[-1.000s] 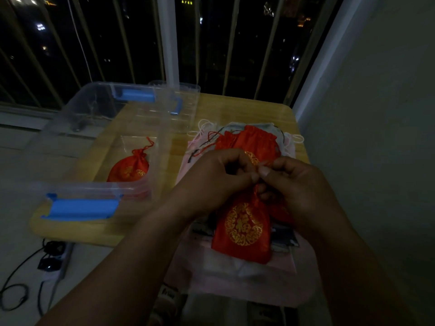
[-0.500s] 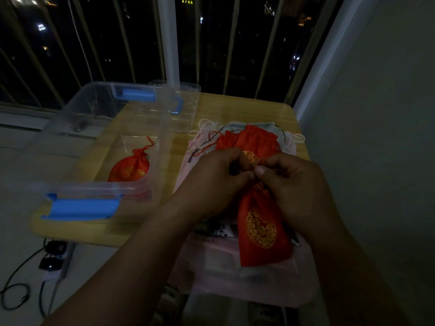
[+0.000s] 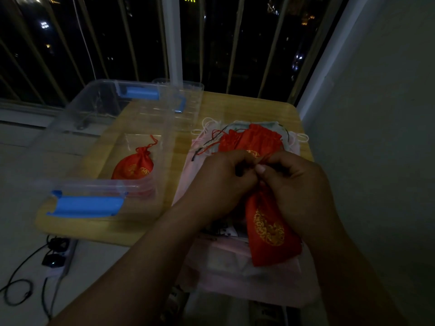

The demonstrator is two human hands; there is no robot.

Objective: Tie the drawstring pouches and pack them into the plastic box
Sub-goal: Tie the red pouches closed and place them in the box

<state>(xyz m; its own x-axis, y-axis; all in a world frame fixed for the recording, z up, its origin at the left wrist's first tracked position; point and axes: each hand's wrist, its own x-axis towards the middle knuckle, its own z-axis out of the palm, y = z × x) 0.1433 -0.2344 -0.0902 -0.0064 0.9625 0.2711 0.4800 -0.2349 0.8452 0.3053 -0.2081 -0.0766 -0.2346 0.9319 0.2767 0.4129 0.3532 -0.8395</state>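
Packed: one tied pouch (image 3: 133, 166) in plastic box (image 3: 77, 187). In progress: second pouch (image 3: 270, 229), my left hand (image 3: 219, 182) and right hand (image 3: 297, 184) fingers pinching its drawstring. Remaining: untied pile (image 3: 256, 137) on table (image 3: 247, 104).

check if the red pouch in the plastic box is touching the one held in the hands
Apart. The head view shows the tied pouch inside the plastic box, bare table separating it from the held pouch.
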